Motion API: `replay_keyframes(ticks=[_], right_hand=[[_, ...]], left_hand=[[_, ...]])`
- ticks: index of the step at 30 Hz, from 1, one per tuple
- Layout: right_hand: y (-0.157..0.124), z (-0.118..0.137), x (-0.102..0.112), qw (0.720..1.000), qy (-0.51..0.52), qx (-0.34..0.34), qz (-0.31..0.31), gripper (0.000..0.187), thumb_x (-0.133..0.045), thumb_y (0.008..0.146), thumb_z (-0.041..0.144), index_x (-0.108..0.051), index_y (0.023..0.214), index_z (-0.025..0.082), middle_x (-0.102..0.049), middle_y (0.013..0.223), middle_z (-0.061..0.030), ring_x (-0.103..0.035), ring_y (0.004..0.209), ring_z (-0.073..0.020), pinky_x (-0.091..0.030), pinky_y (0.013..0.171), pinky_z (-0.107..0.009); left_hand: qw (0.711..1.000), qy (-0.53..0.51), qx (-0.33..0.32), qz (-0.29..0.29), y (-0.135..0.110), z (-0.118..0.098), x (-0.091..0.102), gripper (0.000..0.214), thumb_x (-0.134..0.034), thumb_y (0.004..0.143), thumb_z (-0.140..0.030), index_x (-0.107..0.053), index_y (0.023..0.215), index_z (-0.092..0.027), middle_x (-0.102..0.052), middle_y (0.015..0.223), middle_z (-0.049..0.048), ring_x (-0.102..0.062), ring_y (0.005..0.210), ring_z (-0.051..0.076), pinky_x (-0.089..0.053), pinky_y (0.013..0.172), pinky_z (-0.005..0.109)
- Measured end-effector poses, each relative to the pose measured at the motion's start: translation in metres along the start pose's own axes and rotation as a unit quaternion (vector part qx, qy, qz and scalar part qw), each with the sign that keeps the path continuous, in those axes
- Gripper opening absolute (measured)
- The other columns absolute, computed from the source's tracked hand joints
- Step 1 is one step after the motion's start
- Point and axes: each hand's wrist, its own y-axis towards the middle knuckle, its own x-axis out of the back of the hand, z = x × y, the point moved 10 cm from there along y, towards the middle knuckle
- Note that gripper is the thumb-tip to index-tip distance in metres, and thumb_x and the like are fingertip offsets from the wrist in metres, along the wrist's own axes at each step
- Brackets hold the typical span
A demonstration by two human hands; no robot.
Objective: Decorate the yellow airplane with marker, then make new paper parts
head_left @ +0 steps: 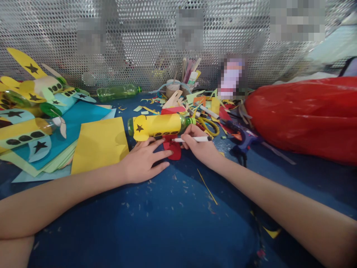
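Observation:
Between my hands lies a red paper cutout (175, 150) on the blue table. My left hand (146, 160) rests with fingers spread, its fingertips on the cutout. In my right hand (198, 143) is a white marker (199, 139), its tip at the red paper. Just beyond them a green plastic bottle (184, 121) lies on its side, wrapped in yellow paper (164, 124) with black ovals and a black star. A yellow sheet (100, 143) sits left of my left hand.
Bottle planes (28, 136) crowd the left over blue sheets (83, 117). Paper scraps (174, 100), yellow-handled scissors (209, 126) and a glue gun (245, 139) lie beyond my right hand. A red plastic bag (304, 119) bulges at right. Perforated metal (150, 48) stands behind.

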Motion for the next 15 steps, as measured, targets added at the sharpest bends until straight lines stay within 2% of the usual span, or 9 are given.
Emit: replay_keyframes(ticks=[15], right_hand=[[-0.0002, -0.0009, 0.0030, 1.000, -0.007, -0.005, -0.012, 0.017, -0.054, 0.080, 0.023, -0.042, 0.069, 0.024, -0.049, 0.050, 0.0072, -0.055, 0.053, -0.0134, -0.043, 0.056, -0.029]], left_hand=[[1.000, -0.003, 0.002, -0.009, -0.0005, 0.0005, 0.0010, 0.043, -0.039, 0.098, -0.047, -0.059, 0.132, -0.030, -0.046, 0.148, 0.0106, -0.043, 0.126, 0.035, -0.039, 0.103, 0.057]])
